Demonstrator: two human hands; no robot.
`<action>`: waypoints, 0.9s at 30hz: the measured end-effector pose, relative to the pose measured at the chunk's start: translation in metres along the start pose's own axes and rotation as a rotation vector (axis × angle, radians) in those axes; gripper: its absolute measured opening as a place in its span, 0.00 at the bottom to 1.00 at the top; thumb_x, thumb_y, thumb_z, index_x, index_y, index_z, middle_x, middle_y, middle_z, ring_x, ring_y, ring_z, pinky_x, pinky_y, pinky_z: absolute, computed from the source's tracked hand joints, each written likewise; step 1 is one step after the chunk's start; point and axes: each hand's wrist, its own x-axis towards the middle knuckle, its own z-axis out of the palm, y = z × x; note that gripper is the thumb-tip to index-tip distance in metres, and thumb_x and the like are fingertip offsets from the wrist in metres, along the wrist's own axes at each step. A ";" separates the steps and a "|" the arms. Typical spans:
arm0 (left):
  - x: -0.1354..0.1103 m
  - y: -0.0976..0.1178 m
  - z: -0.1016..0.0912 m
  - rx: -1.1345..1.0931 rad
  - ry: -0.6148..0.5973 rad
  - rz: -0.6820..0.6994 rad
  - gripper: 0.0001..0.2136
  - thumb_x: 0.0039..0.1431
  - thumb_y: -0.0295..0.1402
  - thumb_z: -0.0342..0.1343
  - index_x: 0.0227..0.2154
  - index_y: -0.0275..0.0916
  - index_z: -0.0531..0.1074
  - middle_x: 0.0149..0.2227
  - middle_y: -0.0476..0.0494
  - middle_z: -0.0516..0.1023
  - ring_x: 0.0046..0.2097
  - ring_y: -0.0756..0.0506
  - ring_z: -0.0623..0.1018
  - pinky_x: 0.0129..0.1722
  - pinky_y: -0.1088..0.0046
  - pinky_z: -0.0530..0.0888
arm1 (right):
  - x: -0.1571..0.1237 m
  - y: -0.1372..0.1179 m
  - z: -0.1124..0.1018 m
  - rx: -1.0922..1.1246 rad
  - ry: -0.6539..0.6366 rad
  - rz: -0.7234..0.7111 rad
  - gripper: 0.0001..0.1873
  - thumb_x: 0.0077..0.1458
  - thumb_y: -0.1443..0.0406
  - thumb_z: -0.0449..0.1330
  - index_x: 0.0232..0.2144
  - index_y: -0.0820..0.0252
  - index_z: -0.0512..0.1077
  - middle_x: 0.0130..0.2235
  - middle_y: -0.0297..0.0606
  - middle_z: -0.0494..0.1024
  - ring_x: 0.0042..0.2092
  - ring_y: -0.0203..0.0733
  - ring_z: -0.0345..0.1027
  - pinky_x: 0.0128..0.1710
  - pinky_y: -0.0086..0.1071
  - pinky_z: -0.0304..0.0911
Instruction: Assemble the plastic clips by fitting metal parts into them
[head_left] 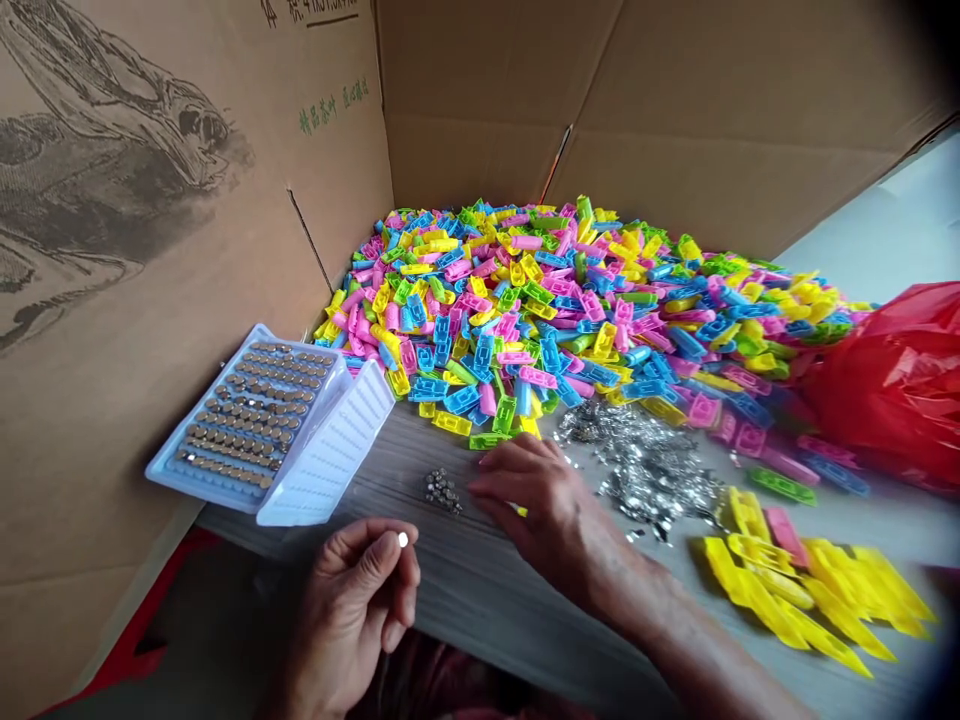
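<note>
Head camera, what do the containers show?

Pale blue plastic tray [174, 468], lid hinged open, sits left on a grey wood-grain table [480, 610], with rows of silver button cells [255, 415] in its recesses. Cardboard box walls [187, 300] rise behind it. A red plastic bag [892, 380] bulges at far right.

And the hands?

Nearest, the left hand [352, 590] is closed narrow, thumb and fingers pinching one small bright disc [403, 540]. The right hand [544, 510] is half open, fingers curved low over the table, just beside a small heap of metal bits [442, 490]. It holds nothing visible.

What lies beyond?

To the right, flat yellow plastic strips [787, 590], glossy and angular. Farther on, a heap of crinkled silver metal scraps [637, 465]. Farthest, a mound of pink, blue, green and yellow plastic pieces [510, 310], small and blocky, against the cardboard.
</note>
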 end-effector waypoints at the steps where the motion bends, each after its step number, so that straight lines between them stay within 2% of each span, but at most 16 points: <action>1: 0.000 0.000 -0.001 -0.007 0.005 0.012 0.13 0.35 0.38 0.72 0.22 0.35 0.78 0.15 0.51 0.74 0.13 0.57 0.67 0.09 0.87 0.57 | 0.004 -0.002 0.003 -0.022 -0.037 -0.018 0.09 0.57 0.71 0.58 0.28 0.58 0.77 0.32 0.39 0.76 0.36 0.43 0.65 0.37 0.39 0.61; 6: 0.004 -0.002 -0.002 -0.050 -0.017 0.013 0.12 0.37 0.38 0.72 0.23 0.35 0.79 0.16 0.50 0.74 0.14 0.56 0.69 0.09 0.87 0.59 | 0.017 -0.010 0.015 -0.085 -0.114 -0.043 0.11 0.55 0.71 0.60 0.21 0.59 0.73 0.27 0.36 0.74 0.33 0.41 0.64 0.32 0.35 0.58; 11: 0.006 -0.002 0.004 -0.093 -0.079 0.027 0.10 0.40 0.36 0.70 0.23 0.35 0.79 0.16 0.50 0.75 0.14 0.56 0.69 0.10 0.88 0.60 | 0.018 -0.006 0.016 -0.073 -0.100 -0.056 0.11 0.53 0.72 0.61 0.20 0.60 0.73 0.26 0.36 0.74 0.31 0.41 0.65 0.31 0.35 0.60; 13: 0.006 -0.002 0.010 -0.113 -0.125 0.021 0.10 0.41 0.36 0.70 0.24 0.35 0.80 0.16 0.49 0.75 0.13 0.56 0.69 0.09 0.88 0.60 | 0.014 -0.006 0.010 -0.008 -0.026 -0.065 0.07 0.54 0.71 0.61 0.24 0.59 0.75 0.28 0.37 0.76 0.32 0.41 0.67 0.33 0.36 0.63; 17: 0.006 -0.004 0.025 -0.115 -0.201 -0.021 0.10 0.40 0.37 0.71 0.22 0.35 0.80 0.15 0.48 0.75 0.12 0.56 0.69 0.09 0.88 0.60 | 0.000 -0.014 -0.015 0.304 0.204 -0.094 0.05 0.56 0.71 0.59 0.34 0.60 0.74 0.33 0.39 0.78 0.35 0.38 0.72 0.34 0.32 0.68; 22: 0.007 -0.008 0.045 -0.082 -0.254 -0.068 0.10 0.37 0.37 0.72 0.22 0.37 0.80 0.13 0.49 0.75 0.12 0.56 0.69 0.08 0.88 0.61 | -0.016 -0.022 -0.032 0.569 0.237 0.026 0.08 0.53 0.74 0.61 0.34 0.57 0.75 0.31 0.35 0.78 0.32 0.36 0.73 0.30 0.26 0.69; 27: 0.007 -0.013 0.059 -0.075 -0.285 -0.093 0.09 0.37 0.36 0.72 0.22 0.37 0.80 0.14 0.48 0.76 0.12 0.55 0.70 0.09 0.88 0.61 | -0.027 -0.018 -0.032 0.568 0.306 0.102 0.07 0.53 0.75 0.61 0.33 0.60 0.73 0.29 0.35 0.78 0.31 0.34 0.73 0.31 0.25 0.68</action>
